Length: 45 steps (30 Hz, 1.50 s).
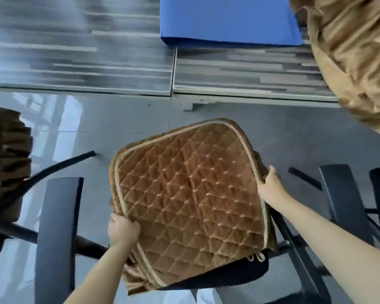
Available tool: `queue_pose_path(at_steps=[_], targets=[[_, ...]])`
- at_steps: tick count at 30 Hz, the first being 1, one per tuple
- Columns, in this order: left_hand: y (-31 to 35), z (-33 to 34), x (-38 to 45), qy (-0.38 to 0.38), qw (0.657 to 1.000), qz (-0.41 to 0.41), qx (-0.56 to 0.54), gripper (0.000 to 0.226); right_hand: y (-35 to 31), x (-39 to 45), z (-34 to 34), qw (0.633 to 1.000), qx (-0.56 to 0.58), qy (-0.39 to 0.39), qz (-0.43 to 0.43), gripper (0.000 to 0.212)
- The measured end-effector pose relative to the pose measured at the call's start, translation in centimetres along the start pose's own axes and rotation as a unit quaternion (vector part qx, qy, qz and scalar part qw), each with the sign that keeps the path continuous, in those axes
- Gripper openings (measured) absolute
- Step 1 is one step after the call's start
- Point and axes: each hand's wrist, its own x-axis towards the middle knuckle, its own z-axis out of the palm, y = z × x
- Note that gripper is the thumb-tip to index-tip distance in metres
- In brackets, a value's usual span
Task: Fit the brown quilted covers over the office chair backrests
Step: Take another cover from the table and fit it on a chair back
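Observation:
A brown quilted cover [191,198] with pale piping lies over the black chair [228,274] below me, its ruffled skirt hanging at the near left corner. My left hand [123,229] grips the cover's left edge, fingers curled round the piping. My right hand [270,185] is at the right edge, thumb up, fingers tucked behind the fabric. The black upholstery shows only at the near right corner.
Black armrests stand on the left [57,233] and right [342,205]. A second covered chair [4,159] is at the far left. A bundle of tan fabric [355,51] hangs at top right. A blue pad [228,18] lies on the striped platform ahead.

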Motion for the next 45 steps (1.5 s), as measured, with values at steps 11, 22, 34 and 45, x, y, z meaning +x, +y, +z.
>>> queue_pose_path(at_steps=[11,22,34,45], targets=[[0.2,-1.3,1.7,0.035,0.995,0.004,-0.098,0.050,2.9,0.0,1.8,0.996,-0.003,-0.022,0.090,0.051],[-4.0,2.8,-1.5,0.145,0.961,0.131,0.197,0.053,6.0,-4.9,1.4,0.993,-0.078,0.078,-0.045,0.042],[1.3,1.3,0.4,0.137,0.973,0.096,-0.159,0.073,2.4,-4.7,3.6,0.993,0.005,0.121,0.011,0.073],[1.9,1.7,1.2,0.148,0.937,0.281,0.143,0.071,-0.6,-4.9,6.5,0.926,-0.241,0.095,-0.274,0.066]])
